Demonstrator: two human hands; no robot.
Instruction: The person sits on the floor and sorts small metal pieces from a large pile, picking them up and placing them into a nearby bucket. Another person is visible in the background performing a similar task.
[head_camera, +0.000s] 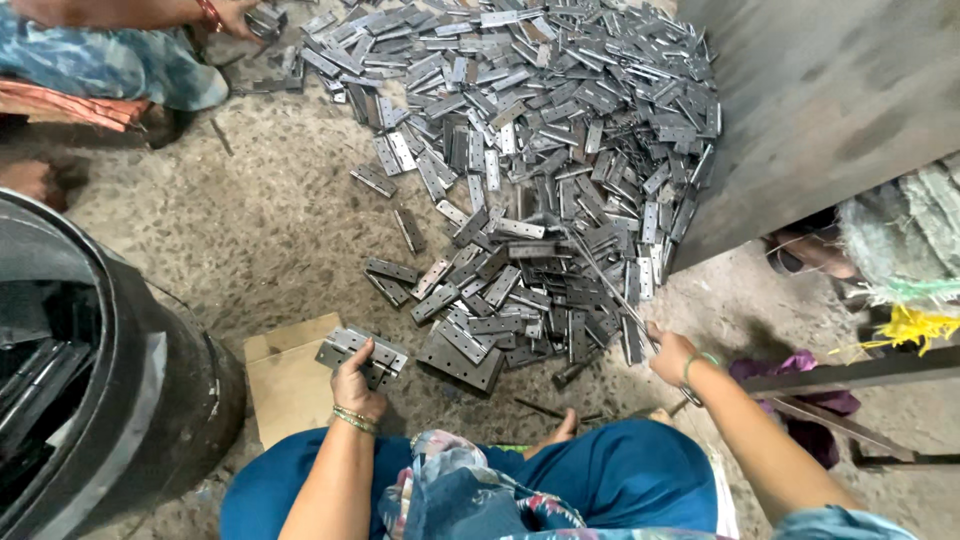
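Left hand: the left hand (357, 383) was clenched on a small stack of grey metal hinges (360, 353), held just over a cardboard piece (287, 380).
Right hand: the right hand (672, 356) was closed around a thin metal rod (608, 285) that reached up into the heap.
Heap: a big pile of loose hinges (540, 150) covered the concrete floor (250, 220) ahead.
Cardboard: flat, tan, rectangular, unmarked, beside a black drum (120, 380).
Other person: another person's hand (235, 15) touched hinges at the top left.
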